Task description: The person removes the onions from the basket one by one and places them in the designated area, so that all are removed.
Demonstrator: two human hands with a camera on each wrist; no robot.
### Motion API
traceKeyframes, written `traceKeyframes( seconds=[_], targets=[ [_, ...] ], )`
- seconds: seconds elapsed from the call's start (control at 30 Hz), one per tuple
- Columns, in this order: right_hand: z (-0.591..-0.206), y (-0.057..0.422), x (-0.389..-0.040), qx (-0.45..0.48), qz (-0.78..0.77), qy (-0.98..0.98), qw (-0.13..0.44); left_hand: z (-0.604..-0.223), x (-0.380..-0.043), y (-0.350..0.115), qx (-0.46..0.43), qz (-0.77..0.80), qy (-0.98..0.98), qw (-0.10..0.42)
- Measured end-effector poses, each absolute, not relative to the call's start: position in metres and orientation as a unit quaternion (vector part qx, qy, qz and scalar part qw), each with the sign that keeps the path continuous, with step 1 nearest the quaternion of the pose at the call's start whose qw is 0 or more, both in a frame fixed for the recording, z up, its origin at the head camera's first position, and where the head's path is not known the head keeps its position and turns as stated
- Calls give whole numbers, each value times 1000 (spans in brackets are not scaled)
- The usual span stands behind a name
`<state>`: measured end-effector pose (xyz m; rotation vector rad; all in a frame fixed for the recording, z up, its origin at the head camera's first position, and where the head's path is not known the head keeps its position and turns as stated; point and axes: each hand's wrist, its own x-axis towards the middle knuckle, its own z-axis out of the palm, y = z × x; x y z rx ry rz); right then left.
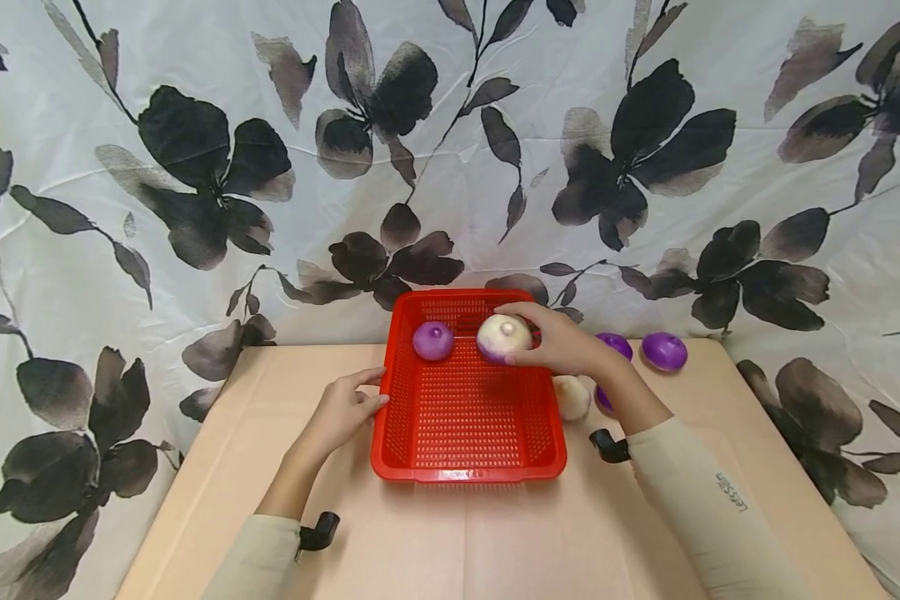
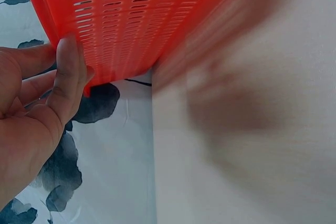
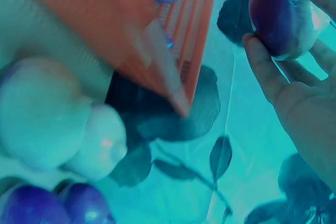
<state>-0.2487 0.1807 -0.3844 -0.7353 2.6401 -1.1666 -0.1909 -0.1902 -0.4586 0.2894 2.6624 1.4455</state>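
Observation:
My right hand (image 1: pixel 558 337) holds a white-and-purple turnip (image 1: pixel 504 335) above the back right part of the red plastic basket (image 1: pixel 468 472). In the right wrist view the thumb and fingertips curve round this turnip (image 3: pixel 283 14), whose purple side shows. On the basket's left side, my left hand (image 1: pixel 345 408) pinches the rim with thumb and fingers; the left wrist view shows the fingers against the slotted wall (image 2: pixel 126 30). Inside the basket, at the back left, sits a round purple onion-like vegetable (image 1: pixel 432 341).
Right of the basket, a pale turnip (image 1: pixel 572 398) sits on the wooden table (image 1: pixel 435 542), partly behind my right forearm. Several glossy purple vegetables, one at the far right (image 1: pixel 664 352), lie near the back edge. A floral cloth (image 1: pixel 487 208) hangs behind.

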Motion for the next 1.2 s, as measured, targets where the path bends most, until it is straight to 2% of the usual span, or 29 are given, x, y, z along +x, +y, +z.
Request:
traceKeyframes(
  seconds=[0.3, 0.53, 0.97, 1.2],
  targets=[
    [-399, 233, -227, -200, -470, 857, 65, -459, -189, -190, 90, 472, 875, 54],
    [-414, 279, -214, -152, -439, 885, 10, -458, -190, -189, 95, 469, 877, 47],
    [-454, 357, -192, -92, -425, 900, -25, -457, -191, -190, 95, 470, 876, 48],
    [-474, 390, -186, -43, -408, 911, -25, -458, -191, -190, 91, 474, 874, 52]
  ],
)
